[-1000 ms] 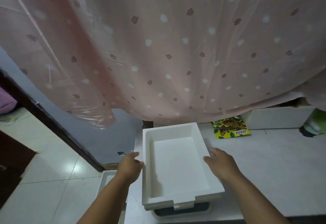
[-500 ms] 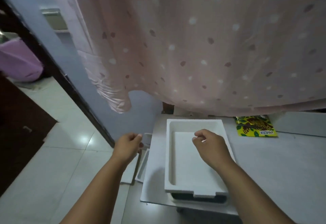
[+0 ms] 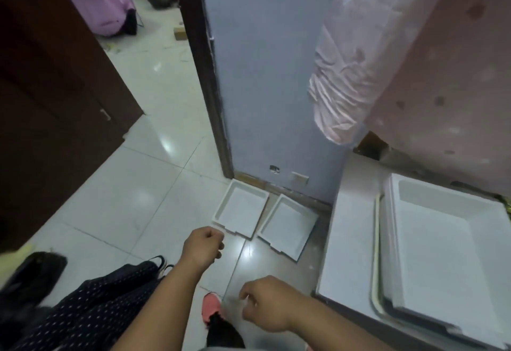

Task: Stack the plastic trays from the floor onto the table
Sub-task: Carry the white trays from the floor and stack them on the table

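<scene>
Two white plastic trays lie side by side on the tiled floor against the wall: the left floor tray [image 3: 240, 209] and the right floor tray [image 3: 287, 226]. On the table [image 3: 348, 240] at the right rests a stack of white trays [image 3: 439, 248]. My left hand [image 3: 204, 247] hovers above the floor just in front of the left floor tray, its fingers loosely curled and holding nothing. My right hand [image 3: 266, 303] is lower and nearer, also curled with nothing in it, left of the table's corner.
A blue-grey wall [image 3: 271, 74] with a dark door frame stands behind the floor trays. A pink dotted curtain [image 3: 414, 60] hangs over the table. A dark wooden door [image 3: 55, 87] is at the left. My foot in a pink shoe [image 3: 211, 307] is on the tiles.
Both hands left the tray stack on the table and swung down to the left. The view turned from the table toward the floor, bringing the two floor trays into sight.
</scene>
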